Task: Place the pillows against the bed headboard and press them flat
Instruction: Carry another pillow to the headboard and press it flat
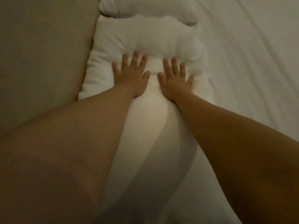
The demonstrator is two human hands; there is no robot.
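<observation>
Two hands press flat on a white pillow beside the headboard.

Both grips are spread wide: the left hand and the right hand lie palm down, fingers straight and fanned, side by side on the near pillow, close together but not touching each other. The pillow dents under the palms and bulges up just beyond the fingertips. Its left edge lies against the beige headboard, and it rests on the white bed sheet. A second pillow lies farther off, also along the headboard, its end touching the first. Bare forearms reach in from the lower corners. Dim light and blur soften the fabric detail.
</observation>
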